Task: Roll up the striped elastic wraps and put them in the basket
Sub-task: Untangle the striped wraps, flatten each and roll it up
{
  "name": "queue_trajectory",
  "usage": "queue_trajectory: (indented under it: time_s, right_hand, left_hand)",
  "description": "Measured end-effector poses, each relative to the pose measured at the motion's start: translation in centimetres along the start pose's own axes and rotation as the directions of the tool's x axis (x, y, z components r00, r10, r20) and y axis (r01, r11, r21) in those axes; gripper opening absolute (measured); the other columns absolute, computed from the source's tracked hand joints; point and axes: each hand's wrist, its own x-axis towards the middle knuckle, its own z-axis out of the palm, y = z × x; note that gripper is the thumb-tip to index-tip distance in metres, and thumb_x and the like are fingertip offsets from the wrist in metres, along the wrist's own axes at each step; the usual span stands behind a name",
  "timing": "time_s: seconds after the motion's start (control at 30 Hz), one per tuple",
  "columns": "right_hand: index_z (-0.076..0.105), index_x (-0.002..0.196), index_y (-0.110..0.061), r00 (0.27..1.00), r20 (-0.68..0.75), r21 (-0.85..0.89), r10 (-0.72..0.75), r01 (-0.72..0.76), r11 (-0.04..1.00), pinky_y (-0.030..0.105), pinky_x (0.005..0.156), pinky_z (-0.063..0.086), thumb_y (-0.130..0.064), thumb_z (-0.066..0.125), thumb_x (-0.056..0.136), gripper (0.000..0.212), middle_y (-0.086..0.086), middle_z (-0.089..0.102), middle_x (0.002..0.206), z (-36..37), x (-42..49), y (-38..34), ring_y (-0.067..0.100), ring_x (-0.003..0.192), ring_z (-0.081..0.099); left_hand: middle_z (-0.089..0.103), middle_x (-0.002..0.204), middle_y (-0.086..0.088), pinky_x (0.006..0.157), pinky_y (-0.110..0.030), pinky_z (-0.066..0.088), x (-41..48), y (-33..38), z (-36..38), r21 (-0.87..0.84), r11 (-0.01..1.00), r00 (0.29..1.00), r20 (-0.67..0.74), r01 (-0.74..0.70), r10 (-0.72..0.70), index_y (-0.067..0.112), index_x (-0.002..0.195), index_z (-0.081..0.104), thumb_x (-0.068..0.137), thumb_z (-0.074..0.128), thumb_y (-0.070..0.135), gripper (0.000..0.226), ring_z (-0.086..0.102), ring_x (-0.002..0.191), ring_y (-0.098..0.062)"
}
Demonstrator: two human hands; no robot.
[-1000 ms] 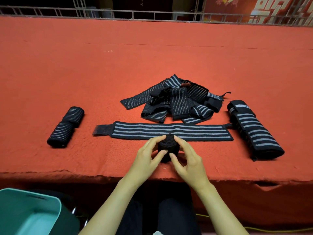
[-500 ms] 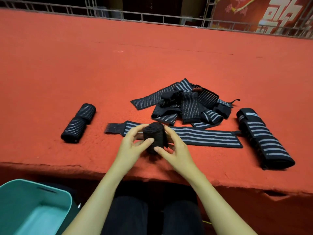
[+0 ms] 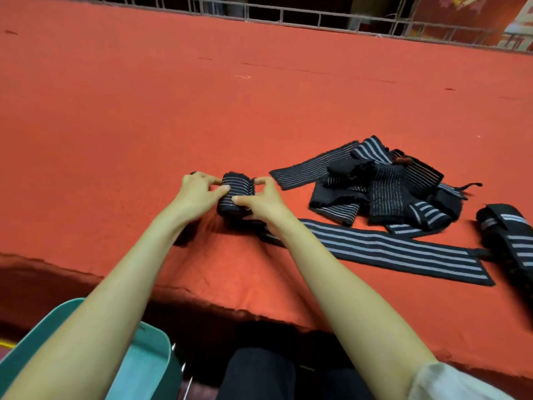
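1. A small black rolled elastic wrap with thin pale stripes is gripped from both sides by the left hand and the right hand, fingers curled round it, low at the red cloth-covered worktop.
2. The roll looks finished, so the step in hand is judged to be its putting away.
3. Next, a firm hold is needed so that nothing unwinds on the way to the teal plastic basket under the left forearm.

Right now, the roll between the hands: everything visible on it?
The rolled wrap is a short, thick cylinder of black stretchy-looking fabric with thin pale stripes around it, fuzzy at its far end. It lies on its side on the red table cover, axis pointing away. The left hand and right hand pinch it from either side.
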Motion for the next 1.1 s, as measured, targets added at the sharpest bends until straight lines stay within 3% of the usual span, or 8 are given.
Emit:
queue_trajectory:
  time_s: [0.13, 0.27, 0.37, 0.53, 0.67, 0.73, 0.93, 1.1]
  right_hand:
    - [0.034, 0.108, -0.017, 0.995, -0.076, -0.065, 0.059, -0.064, 0.996, 0.04, 0.069, 0.058, -0.011, 0.075, 0.078, 0.052, 0.014, 0.058, 0.117, 2.3, 3.7, -0.6, 0.029, 0.095, 0.064]
    - [0.033, 0.114, -0.015, 0.996, -0.09, -0.28, -0.001, -0.024, 0.96, 0.045, 0.089, 0.051, -0.02, 0.075, 0.078, 0.056, 0.015, 0.056, 0.122, 4.3, 5.0, -0.4, 0.033, 0.104, 0.06]
    - [0.038, 0.128, -0.012, 0.995, -0.048, -0.448, -0.088, 0.057, 0.892, 0.031, 0.086, 0.042, -0.027, 0.069, 0.084, 0.056, 0.014, 0.058, 0.123, 4.8, 4.8, -0.2, 0.031, 0.111, 0.056]
    - [0.044, 0.128, -0.008, 0.982, -0.024, -0.683, -0.185, 0.119, 0.721, 0.038, 0.097, 0.037, -0.039, 0.064, 0.087, 0.055, 0.018, 0.05, 0.128, 4.6, 4.5, 0.5, 0.035, 0.12, 0.045]
    - [0.053, 0.126, -0.014, 0.908, 0.045, -0.718, -0.416, 0.319, 0.619, 0.04, 0.098, 0.037, -0.029, 0.06, 0.091, 0.039, 0.011, 0.045, 0.123, 4.9, 3.8, 1.0, 0.03, 0.116, 0.038]
    - [0.057, 0.121, -0.01, 0.895, 0.099, -0.75, -0.436, 0.355, 0.559, 0.042, 0.092, 0.04, -0.026, 0.05, 0.096, 0.03, 0.01, 0.047, 0.122, 5.4, 3.5, 1.5, 0.03, 0.114, 0.042]
    - [0.04, 0.143, -0.022, 0.905, 0.251, -0.778, -0.344, 0.4, 0.484, 0.045, 0.107, 0.03, -0.036, 0.05, 0.096, 0.051, 0.005, 0.042, 0.142, 2.8, 2.9, 1.1, 0.029, 0.129, 0.037]
    - [0.044, 0.14, -0.021, 0.828, 0.282, -0.803, -0.485, 0.48, 0.354, 0.046, 0.111, 0.023, -0.031, 0.057, 0.091, 0.052, 0.006, 0.042, 0.144, -1.8, 0.5, 0.7, 0.024, 0.137, 0.03]
  left_hand:
    - [0.051, 0.131, -0.015, 0.107, -0.035, 0.025, 1.7, -3.4, -1.0, 0.102, 0.991, 0.995, -0.063, 0.086, -0.08, 0.013, 0.126, 0.059, 0.09, 0.058, 0.02, 0.037, 0.038, 0.125, -0.035]
    - [0.051, 0.132, -0.013, 0.107, -0.033, 0.029, 1.1, -5.2, -0.5, 0.112, 0.992, 0.996, -0.068, 0.063, -0.056, 0.006, 0.124, 0.059, 0.088, 0.061, 0.014, 0.037, 0.044, 0.124, -0.03]
    - [0.051, 0.131, -0.011, 0.105, -0.032, 0.029, 0.8, -5.8, 0.0, 0.09, 0.994, 0.993, -0.111, 0.057, -0.047, 0.005, 0.125, 0.059, 0.089, 0.06, 0.015, 0.037, 0.045, 0.123, -0.028]
    - [0.052, 0.128, -0.01, 0.102, -0.034, 0.034, 0.7, -5.9, 0.4, 0.11, 0.993, 0.989, -0.146, 0.038, -0.022, 0.007, 0.124, 0.059, 0.09, 0.059, 0.017, 0.036, 0.047, 0.121, -0.028]
    - [0.05, 0.132, -0.007, 0.1, -0.038, 0.037, 0.3, -5.5, 0.5, 0.157, 0.987, 0.991, -0.131, 0.029, -0.009, 0.012, 0.127, 0.056, 0.092, 0.055, 0.02, 0.036, 0.046, 0.124, -0.027]
    - [0.048, 0.137, -0.008, 0.103, -0.039, 0.036, 0.1, -5.2, 0.5, 0.197, 0.98, 0.996, -0.092, 0.016, 0.002, 0.011, 0.13, 0.053, 0.093, 0.052, 0.018, 0.038, 0.042, 0.128, -0.027]
    - [0.053, 0.132, -0.014, 0.106, -0.041, 0.032, -1.0, -3.5, 0.5, 0.309, 0.951, 0.995, -0.093, -0.004, 0.035, 0.005, 0.127, 0.055, 0.091, 0.052, 0.013, 0.037, 0.044, 0.126, -0.032]
    - [0.055, 0.128, -0.013, 0.104, -0.041, 0.033, -2.3, 0.5, 1.2, 0.236, 0.967, 0.985, -0.121, -0.095, 0.126, 0.007, 0.126, 0.055, 0.091, 0.055, 0.016, 0.037, 0.044, 0.121, -0.034]
